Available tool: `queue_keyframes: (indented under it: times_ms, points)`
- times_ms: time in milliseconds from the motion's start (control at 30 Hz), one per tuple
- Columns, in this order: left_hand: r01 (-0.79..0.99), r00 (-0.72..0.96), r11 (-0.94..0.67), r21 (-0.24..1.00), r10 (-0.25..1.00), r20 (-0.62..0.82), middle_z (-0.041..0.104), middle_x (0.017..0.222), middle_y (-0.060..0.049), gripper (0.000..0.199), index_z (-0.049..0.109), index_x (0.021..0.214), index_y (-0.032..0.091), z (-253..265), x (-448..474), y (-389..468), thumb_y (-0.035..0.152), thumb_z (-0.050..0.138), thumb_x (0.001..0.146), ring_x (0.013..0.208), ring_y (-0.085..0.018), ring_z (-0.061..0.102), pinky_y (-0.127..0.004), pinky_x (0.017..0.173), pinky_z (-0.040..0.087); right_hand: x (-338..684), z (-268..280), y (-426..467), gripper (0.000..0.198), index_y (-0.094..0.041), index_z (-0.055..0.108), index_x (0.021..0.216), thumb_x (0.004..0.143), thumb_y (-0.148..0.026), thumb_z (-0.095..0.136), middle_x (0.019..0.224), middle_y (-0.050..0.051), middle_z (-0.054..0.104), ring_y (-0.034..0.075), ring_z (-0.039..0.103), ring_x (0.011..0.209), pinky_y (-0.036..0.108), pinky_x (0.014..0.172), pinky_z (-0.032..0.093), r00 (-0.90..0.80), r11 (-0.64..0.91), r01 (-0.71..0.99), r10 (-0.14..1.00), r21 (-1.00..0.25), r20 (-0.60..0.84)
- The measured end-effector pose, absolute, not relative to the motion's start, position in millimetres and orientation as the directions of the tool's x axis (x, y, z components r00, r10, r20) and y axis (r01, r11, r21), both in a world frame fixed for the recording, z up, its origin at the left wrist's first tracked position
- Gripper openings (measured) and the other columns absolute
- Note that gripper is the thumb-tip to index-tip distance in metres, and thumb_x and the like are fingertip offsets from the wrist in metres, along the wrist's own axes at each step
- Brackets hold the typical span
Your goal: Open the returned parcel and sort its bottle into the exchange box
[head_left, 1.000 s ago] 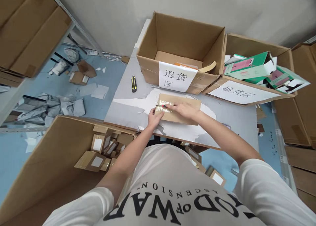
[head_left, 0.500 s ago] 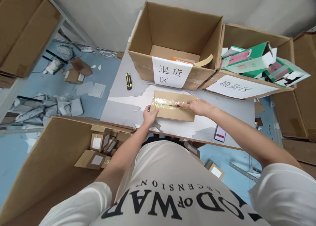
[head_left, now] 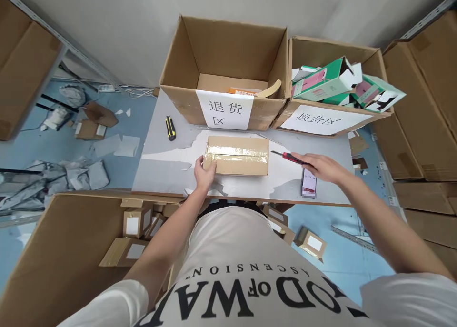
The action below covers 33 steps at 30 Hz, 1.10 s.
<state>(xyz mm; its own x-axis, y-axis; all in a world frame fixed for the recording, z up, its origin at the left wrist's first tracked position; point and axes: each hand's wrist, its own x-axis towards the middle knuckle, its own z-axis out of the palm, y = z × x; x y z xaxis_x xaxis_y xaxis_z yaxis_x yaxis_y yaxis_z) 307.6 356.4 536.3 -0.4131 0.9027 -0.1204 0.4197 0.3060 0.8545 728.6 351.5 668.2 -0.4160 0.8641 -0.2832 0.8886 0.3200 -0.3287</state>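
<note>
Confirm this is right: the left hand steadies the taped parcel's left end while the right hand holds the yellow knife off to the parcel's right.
Wrong on one point, by the head view: the knife in the right hand is red. The yellow knife lies untouched on the table. The left hand does steady the parcel at its left end.

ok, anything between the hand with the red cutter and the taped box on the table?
Nothing visible. The right hand holds the red cutter just right of the taped box, with only bare table between blade and box. The left hand grips the box's left end; the phone lies under the right hand.
</note>
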Motion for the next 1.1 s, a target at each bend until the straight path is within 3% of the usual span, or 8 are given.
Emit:
queue_keyframes:
  times_ms: [67, 167, 267, 400, 467, 600, 800, 1100]
  points:
    - [0.599, -0.335, 0.2, 0.775, 0.942, 0.016, 0.046, 0.143, -0.019, 0.071, 0.041, 0.14, 0.015, 548, 308, 354, 0.042, 0.064, 0.079, 0.132, -0.031, 0.046, -0.049, 0.111, 0.034, 724, 647, 330, 0.059, -0.03, 0.031, 0.151, 0.093, -0.031, 0.042, 0.097, 0.004, 0.07, 0.014, 0.061, 0.064, 0.027, 0.06, 0.05, -0.212, 0.045, 0.823, 0.949, -0.567, -0.233]
    - [0.826, -0.08, -0.009, 0.564, 0.988, 0.132, 0.029, 0.156, -0.018, 0.061, 0.039, 0.143, 0.019, 567, 309, 358, 0.038, 0.052, 0.087, 0.147, -0.035, 0.02, -0.061, 0.116, 0.013, 697, 608, 302, 0.069, -0.026, 0.026, 0.153, 0.089, -0.039, 0.049, 0.088, 0.003, 0.068, 0.009, 0.05, 0.046, 0.025, 0.044, 0.046, 0.005, -0.31, 0.539, 0.931, -0.783, -0.365]
    - [0.877, 0.286, -0.288, 0.384, 0.956, 0.064, 0.02, 0.16, -0.017, 0.07, 0.037, 0.147, 0.019, 583, 313, 375, 0.049, 0.052, 0.085, 0.149, -0.038, 0.01, -0.064, 0.114, 0.004, 664, 578, 286, 0.078, -0.028, 0.022, 0.154, 0.085, -0.045, 0.054, 0.096, 0.005, 0.066, 0.008, 0.05, 0.047, 0.024, 0.04, 0.045, 0.076, -0.406, 0.252, 0.913, -0.878, -0.4]
    - [0.816, 0.569, -0.534, 0.222, 0.81, -0.14, 0.004, 0.161, -0.023, 0.128, 0.016, 0.154, 0.013, 596, 324, 402, 0.077, 0.067, 0.056, 0.146, -0.049, 0.001, -0.069, 0.11, -0.004, 645, 563, 280, 0.082, -0.03, 0.02, 0.154, 0.084, -0.049, 0.057, 0.101, 0.005, 0.065, 0.007, 0.05, 0.049, 0.023, 0.039, 0.045, 0.114, -0.383, 0.085, 0.921, -0.92, -0.373]
    - [0.81, 0.586, -0.561, 0.171, 0.785, -0.204, 0.0, 0.16, -0.024, 0.141, 0.009, 0.155, 0.013, 599, 330, 409, 0.081, 0.068, 0.046, 0.145, -0.05, -0.002, -0.071, 0.108, -0.005, 644, 561, 279, 0.081, -0.03, 0.021, 0.154, 0.084, -0.049, 0.058, 0.1, 0.005, 0.064, 0.007, 0.05, 0.049, 0.023, 0.04, 0.045, 0.106, -0.38, 0.08, 0.923, -0.922, -0.371]
    - [0.813, 0.581, -0.567, 0.131, 0.78, -0.233, -0.003, 0.16, -0.024, 0.146, 0.007, 0.155, 0.012, 599, 333, 410, 0.084, 0.067, 0.043, 0.145, -0.05, -0.002, -0.071, 0.108, -0.006, 648, 558, 277, 0.08, -0.032, 0.024, 0.153, 0.083, -0.048, 0.059, 0.1, 0.004, 0.064, 0.006, 0.05, 0.049, 0.023, 0.04, 0.046, 0.09, -0.386, 0.09, 0.921, -0.918, -0.378]
    - [0.819, 0.573, -0.558, 0.133, 0.788, -0.224, 0.001, 0.161, -0.022, 0.14, 0.012, 0.155, 0.015, 599, 332, 408, 0.083, 0.066, 0.045, 0.146, -0.049, 0.0, -0.069, 0.109, -0.004, 654, 557, 276, 0.081, -0.031, 0.024, 0.153, 0.083, -0.049, 0.061, 0.091, 0.002, 0.062, 0.006, 0.047, 0.045, 0.022, 0.037, 0.041, 0.033, -0.404, 0.019, 0.915, -0.915, -0.403]
    - [0.83, 0.556, -0.529, 0.176, 0.81, -0.186, 0.003, 0.162, -0.02, 0.131, 0.019, 0.154, 0.017, 593, 333, 410, 0.077, 0.069, 0.049, 0.146, -0.048, 0.004, -0.068, 0.109, -0.004, 672, 569, 276, 0.075, -0.029, 0.035, 0.149, 0.082, -0.049, 0.064, 0.08, -0.001, 0.06, 0.006, 0.044, 0.044, 0.02, 0.036, 0.037, -0.068, -0.442, 0.08, 0.892, -0.893, -0.448]
